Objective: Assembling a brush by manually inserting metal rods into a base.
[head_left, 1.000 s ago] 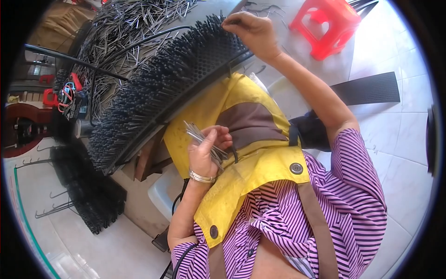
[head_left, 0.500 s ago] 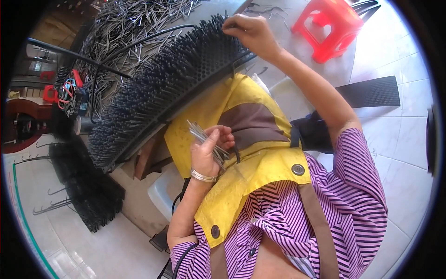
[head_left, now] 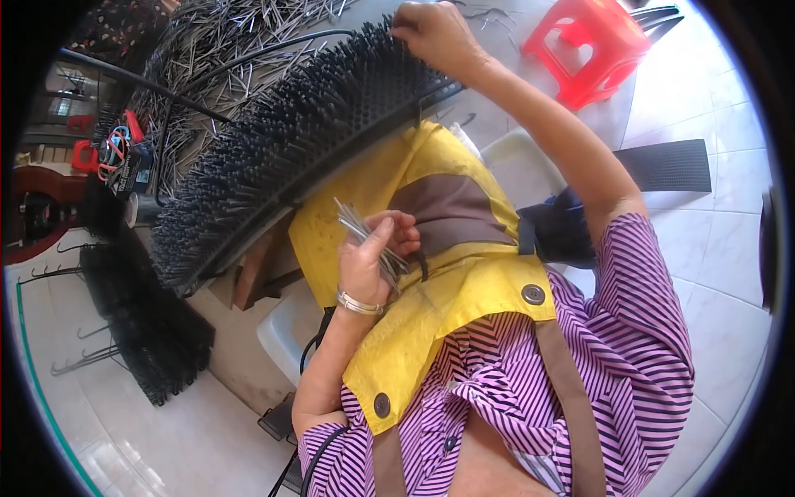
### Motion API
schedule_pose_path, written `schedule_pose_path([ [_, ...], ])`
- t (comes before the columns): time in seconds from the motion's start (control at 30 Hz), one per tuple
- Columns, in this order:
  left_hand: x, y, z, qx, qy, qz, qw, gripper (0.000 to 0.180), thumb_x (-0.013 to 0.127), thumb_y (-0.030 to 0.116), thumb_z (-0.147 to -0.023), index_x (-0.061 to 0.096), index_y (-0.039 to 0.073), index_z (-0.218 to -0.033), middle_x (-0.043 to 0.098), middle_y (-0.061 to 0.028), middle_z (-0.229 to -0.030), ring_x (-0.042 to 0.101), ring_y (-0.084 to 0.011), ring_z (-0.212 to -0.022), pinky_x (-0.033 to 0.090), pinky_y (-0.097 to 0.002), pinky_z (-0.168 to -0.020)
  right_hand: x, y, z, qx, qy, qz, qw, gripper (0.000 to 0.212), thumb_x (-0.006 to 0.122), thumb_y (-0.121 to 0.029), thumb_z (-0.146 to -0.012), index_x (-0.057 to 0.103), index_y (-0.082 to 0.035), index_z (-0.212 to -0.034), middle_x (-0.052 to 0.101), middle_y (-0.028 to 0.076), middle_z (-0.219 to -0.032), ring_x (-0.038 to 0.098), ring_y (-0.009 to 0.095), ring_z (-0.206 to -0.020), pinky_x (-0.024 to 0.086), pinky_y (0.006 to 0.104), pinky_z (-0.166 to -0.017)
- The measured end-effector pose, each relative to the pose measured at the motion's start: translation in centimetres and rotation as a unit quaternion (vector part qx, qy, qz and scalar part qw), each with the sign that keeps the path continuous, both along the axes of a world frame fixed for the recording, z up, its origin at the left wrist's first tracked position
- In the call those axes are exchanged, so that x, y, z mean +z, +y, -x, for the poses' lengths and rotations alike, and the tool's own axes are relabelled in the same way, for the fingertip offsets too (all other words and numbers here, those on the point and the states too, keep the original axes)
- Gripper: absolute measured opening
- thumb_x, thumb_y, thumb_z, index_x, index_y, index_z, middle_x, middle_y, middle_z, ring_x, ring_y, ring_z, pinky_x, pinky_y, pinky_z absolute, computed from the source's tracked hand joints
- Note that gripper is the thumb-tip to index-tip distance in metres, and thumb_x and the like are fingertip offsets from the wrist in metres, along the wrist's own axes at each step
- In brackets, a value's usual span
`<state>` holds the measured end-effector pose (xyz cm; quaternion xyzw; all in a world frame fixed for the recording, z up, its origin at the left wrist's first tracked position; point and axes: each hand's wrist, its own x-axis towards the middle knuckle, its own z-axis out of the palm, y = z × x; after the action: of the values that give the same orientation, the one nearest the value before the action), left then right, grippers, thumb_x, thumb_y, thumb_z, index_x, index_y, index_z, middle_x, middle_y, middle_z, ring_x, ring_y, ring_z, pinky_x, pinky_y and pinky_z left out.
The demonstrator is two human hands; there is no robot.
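Note:
My left hand (head_left: pixel 363 263) is closed round a loose bundle of thin grey metal rods (head_left: pixel 352 219), held over my yellow apron (head_left: pixel 443 286). Beyond it, a long black perforated board (head_left: pixel 364 142) stretches from the lower left to the upper right. Dark thin rods (head_left: pixel 257 145) stand densely in most of its holes, while bare holes show along the near side toward the right. At the board's far right end is my right hand (head_left: pixel 443 40), its thumb and fingers pinched together among the outermost rods. Whatever lies between those fingertips is hidden.
Loose rods (head_left: pixel 248 33) lie heaped on the table behind the board, with a dark bar (head_left: pixel 149 87) crossing nearby. A red plastic stool (head_left: pixel 590 45) stands at the far right. Black bristly pieces on hooks (head_left: pixel 153 323) are at the left. A pale seat (head_left: pixel 286 335) sits beside my left arm.
My right hand has shifted slightly farther away along the board's right end. The left hand keeps its hold on the rod bundle. The whole view has tilted a little.

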<state>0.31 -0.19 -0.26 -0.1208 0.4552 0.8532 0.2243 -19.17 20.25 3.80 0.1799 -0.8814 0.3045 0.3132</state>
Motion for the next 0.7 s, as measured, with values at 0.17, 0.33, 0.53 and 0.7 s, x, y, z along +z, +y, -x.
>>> schedule_pose_path([
  [0.17,-0.1,-0.2,0.0,-0.021,0.019,-0.007,1.0,0.02,0.051,0.011,-0.083,0.054,-0.003,-0.097,0.059,-0.0152,-0.089,0.06,-0.0209,-0.076,0.051,-0.0297,-0.067,0.3,-0.5,0.8,0.026,-0.037,-0.036,0.998,0.015,0.058,-0.014,-0.068,0.054,-0.001,-0.064,0.054,0.021,-0.064,0.054,0.038,-0.066,0.042,0.0436,-0.057],
  [0.33,-0.2,-0.2,0.2,-0.06,0.048,-0.014,0.997,0.024,0.049,0.012,-0.084,0.052,-0.005,-0.101,0.059,-0.0165,-0.092,0.059,-0.0225,-0.079,0.05,-0.0305,-0.068,0.3,-0.7,1.3,0.036,-0.072,-0.183,0.98,0.019,0.059,-0.02,-0.07,0.056,-0.002,-0.066,0.056,0.019,-0.064,0.056,0.037,-0.066,0.043,0.0433,-0.059],
  [0.53,0.3,-0.5,0.1,-0.071,0.043,-0.046,0.996,0.027,0.044,0.012,-0.086,0.049,-0.007,-0.105,0.057,-0.0186,-0.096,0.058,-0.0244,-0.083,0.049,-0.0317,-0.072,1.6,-1.9,-5.3,0.062,0.1,-0.059,0.991,0.018,0.058,-0.019,-0.072,0.055,-0.001,-0.073,0.055,0.018,-0.07,0.054,0.035,-0.07,0.042,0.0417,-0.061],
  [0.7,0.1,-0.5,0.4,-0.124,0.065,-0.057,0.988,0.031,0.043,0.014,-0.086,0.047,-0.009,-0.106,0.056,-0.0207,-0.098,0.058,-0.0263,-0.085,0.048,-0.0329,-0.075,-0.8,-3.8,-12.3,0.249,-0.363,0.205,0.874,0.028,0.066,-0.022,-0.073,0.059,0.003,-0.085,0.06,0.009,-0.068,0.055,0.012,-0.064,0.043,0.0265,-0.056],
])
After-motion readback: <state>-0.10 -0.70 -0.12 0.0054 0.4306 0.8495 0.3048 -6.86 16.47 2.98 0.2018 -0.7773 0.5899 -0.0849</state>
